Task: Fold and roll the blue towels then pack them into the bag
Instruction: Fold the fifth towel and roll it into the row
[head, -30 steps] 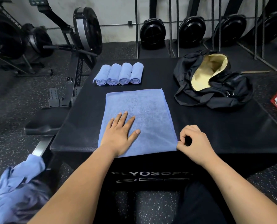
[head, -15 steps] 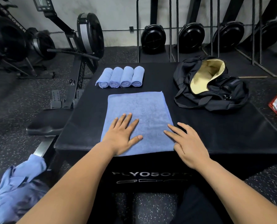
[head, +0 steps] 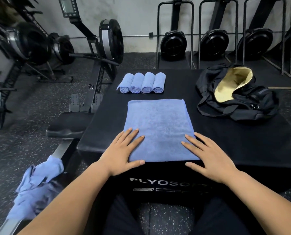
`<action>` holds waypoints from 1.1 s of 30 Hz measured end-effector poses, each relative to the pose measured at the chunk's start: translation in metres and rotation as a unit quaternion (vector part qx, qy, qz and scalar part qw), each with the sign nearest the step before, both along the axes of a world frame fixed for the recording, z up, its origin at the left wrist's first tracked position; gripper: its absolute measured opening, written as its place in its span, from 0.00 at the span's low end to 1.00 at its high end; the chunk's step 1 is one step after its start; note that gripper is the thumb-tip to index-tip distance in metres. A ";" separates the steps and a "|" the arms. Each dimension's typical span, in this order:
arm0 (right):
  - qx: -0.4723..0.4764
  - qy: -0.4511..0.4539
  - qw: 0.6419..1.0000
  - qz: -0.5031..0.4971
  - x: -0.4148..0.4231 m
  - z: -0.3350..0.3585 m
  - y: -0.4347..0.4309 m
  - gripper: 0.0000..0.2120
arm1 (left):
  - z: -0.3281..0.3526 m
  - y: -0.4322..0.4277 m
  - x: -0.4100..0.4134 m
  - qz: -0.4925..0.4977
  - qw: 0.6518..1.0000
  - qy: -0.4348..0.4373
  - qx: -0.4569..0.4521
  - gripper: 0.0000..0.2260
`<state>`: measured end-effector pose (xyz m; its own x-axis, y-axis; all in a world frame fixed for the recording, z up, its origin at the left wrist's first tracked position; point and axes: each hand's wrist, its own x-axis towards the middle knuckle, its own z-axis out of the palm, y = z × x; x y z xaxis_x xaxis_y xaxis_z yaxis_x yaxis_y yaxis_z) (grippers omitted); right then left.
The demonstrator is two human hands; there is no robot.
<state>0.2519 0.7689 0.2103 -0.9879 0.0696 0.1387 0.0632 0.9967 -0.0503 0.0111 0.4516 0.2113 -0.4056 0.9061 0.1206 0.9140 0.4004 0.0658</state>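
A folded blue towel (head: 159,126) lies flat on the black plyo box (head: 243,146), its near edge at the box's front edge. My left hand (head: 122,152) rests flat on the towel's near left corner, fingers spread. My right hand (head: 207,155) lies flat at the near right corner, fingertips on the towel, palm on the box. Several rolled blue towels (head: 142,83) sit side by side at the back of the box. A black bag (head: 253,100) with a pale yellow lining gapes open at the right rear of the box.
A heap of loose blue towels (head: 36,189) lies on a rowing machine rail at the lower left. A rowing machine (head: 105,48) stands left of the box, with its seat (head: 66,124) near the box's left edge. More rowers stand upright along the back wall.
My right hand has opened from a pinch at the towel's right edge and now lies flat on its near right corner. My left hand has slid toward the near left corner.
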 end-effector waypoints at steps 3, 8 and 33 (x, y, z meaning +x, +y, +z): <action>-0.046 0.021 0.999 -0.010 -0.002 -0.001 0.000 0.35 | 0.001 -0.005 0.003 -0.017 0.999 -0.027 0.032 0.47; -0.187 0.119 0.973 -0.064 -0.004 -0.004 -0.001 0.24 | -0.005 -0.015 0.000 -0.055 0.998 -0.009 0.029 0.45; -0.377 0.236 0.849 -0.284 -0.012 0.006 -0.002 0.08 | 0.002 -0.012 0.004 0.134 0.883 -0.331 0.305 0.06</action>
<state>0.2399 0.7666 0.2163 -0.6116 0.7613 0.2153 0.3185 0.4860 -0.8139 0.0148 0.4395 0.2135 -0.7605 0.6145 0.2099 0.4724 0.3017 0.8281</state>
